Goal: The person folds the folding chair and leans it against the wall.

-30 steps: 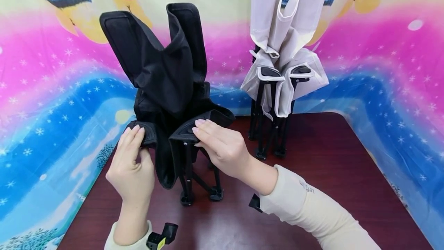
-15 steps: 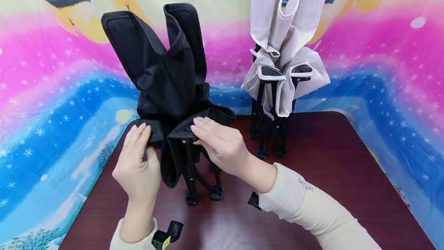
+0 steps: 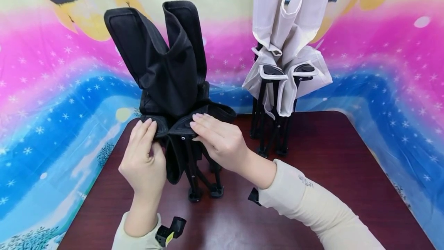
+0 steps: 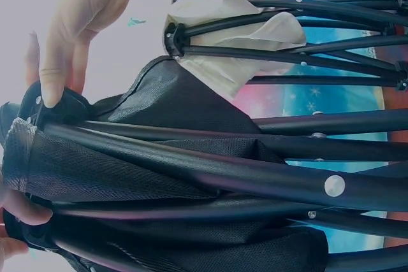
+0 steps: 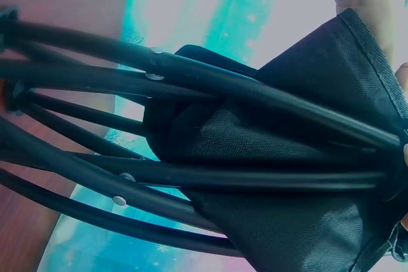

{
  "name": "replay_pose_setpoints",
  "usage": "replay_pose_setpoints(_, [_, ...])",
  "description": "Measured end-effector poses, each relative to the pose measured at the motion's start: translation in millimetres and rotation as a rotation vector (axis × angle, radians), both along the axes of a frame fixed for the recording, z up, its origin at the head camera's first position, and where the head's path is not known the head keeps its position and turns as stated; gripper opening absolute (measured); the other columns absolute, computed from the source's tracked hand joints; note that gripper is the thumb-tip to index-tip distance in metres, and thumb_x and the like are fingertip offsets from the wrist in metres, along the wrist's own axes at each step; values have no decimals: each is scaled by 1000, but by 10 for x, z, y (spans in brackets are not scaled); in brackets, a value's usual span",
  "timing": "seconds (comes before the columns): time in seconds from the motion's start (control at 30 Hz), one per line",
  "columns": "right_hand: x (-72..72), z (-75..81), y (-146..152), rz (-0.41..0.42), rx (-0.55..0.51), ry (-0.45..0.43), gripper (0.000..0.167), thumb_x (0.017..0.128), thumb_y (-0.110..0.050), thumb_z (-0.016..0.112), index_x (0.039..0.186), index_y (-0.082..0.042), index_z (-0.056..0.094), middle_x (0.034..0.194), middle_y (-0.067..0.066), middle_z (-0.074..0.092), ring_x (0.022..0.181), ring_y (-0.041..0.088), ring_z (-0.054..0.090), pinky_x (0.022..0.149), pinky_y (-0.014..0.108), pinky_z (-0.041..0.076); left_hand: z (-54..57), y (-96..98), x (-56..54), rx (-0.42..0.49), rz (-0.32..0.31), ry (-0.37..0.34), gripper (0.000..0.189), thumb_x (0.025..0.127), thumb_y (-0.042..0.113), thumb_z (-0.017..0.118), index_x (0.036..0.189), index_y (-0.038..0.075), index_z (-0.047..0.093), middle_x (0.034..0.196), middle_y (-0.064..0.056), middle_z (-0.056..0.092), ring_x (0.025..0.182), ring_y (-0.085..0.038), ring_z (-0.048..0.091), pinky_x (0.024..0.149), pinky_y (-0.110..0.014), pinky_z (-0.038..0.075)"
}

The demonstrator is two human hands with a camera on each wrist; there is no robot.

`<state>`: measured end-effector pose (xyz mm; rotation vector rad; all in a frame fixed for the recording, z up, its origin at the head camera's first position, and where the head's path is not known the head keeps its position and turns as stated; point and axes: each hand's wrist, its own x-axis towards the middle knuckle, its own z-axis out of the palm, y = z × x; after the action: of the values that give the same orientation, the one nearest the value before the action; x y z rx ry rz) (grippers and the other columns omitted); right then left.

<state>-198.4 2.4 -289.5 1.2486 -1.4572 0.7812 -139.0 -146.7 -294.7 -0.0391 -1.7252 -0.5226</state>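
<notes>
A black folding camp chair (image 3: 173,84) stands partly folded on the left half of the table, its fabric bunched and its back panels upright. My left hand (image 3: 143,165) grips the front left seat corner, fingers on top and thumb beneath. At the front right seat corner, my right hand (image 3: 220,142) pinches the fabric over the leg top. The two corners lie side by side, edges meeting in the head view. From below, the left wrist view shows the right thumb (image 4: 52,84) against one black corner cap, with crossed black leg tubes (image 4: 274,170) running away from it.
A white folding chair (image 3: 277,42) with black legs stands folded at the back right of the dark red-brown table (image 3: 312,188). Behind it hangs a colourful printed cloth (image 3: 388,49), which also wraps the table's sides.
My left hand has moved right with the left seat corner, closing the gap to the right corner. The chair's front left foot has shifted right. My right hand has barely moved.
</notes>
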Motion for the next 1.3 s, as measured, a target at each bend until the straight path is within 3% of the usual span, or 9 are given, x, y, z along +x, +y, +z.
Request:
replay_pose_setpoints(0.23, [3,7,-3,14,-4,-17,21,75,-8,66,90,6,64,92,18,62,91,24,59,81,32,45,4,22,-3,-5,4,-5,21,75,-7,56,92,-1,68,96,-9,63,97,-23,56,73,-45,46])
replay_pose_setpoints(0.5, [-10,11,-12,18,1,-16,21,74,-8,67,90,6,64,92,18,63,91,23,59,80,32,45,37,54,6,-19,-16,-21,21,75,-8,57,92,-2,67,96,-11,63,97,-24,56,82,-40,43])
replay_pose_setpoints(1.0, [-6,22,0,56,0,-112,23,73,-8,68,91,5,64,95,18,62,94,23,57,82,32,44,50,56,-11,-12,-66,-37,23,74,-9,56,93,-1,67,97,-9,63,99,-23,55,82,-39,44])
replay_pose_setpoints(1.3, [-7,4,-10,110,-46,-171,24,70,-5,69,91,6,64,95,18,62,95,24,57,82,33,44,46,26,25,-72,-49,-100,25,74,-9,56,97,-2,65,102,-11,61,103,-23,52,82,-42,43])
